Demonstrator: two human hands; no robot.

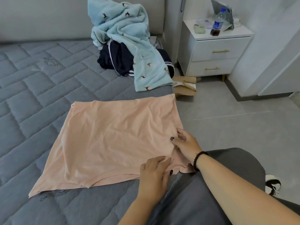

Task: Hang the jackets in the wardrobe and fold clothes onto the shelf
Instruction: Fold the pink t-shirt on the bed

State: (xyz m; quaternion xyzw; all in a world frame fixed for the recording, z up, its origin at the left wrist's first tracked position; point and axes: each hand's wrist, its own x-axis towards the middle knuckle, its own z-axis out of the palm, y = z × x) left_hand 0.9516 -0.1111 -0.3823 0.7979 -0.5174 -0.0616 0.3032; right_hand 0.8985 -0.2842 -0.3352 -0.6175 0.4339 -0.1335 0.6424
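A peach garment (pixel 113 140) lies spread flat on the grey quilted mattress (pixel 40 88), its right edge running along the right side of the bed and its near right corner just beside the person's knee. Both hands work that corner: the right hand (pixel 186 143) has its thumb and fingers pinching a small bunch of the cloth at the right edge, while the left hand (pixel 154 174) rests on the near hem with fingers lying fairly straight, pressing the fabric down rather than clutching it — though whether a fingertip hooks under the hem cannot be told. The likeliest trouble, in my judgement, is the thin, slippery-looking cloth: a lift from one corner alone could drag the whole piece toward the bed's edge, rumple the smooth far half, and give a skewed fold. The near hem already overhangs the mattress slightly, so a careless pull might let it slide to the floor. Far on the bed, a light-blue fleece garment (pixel 129 38) is heaped over a dark navy garment (pixel 116 60); that pile leans toward the right edge too, and a jolt to the mattress could tip a sleeve off — both are not yet folded or hung.
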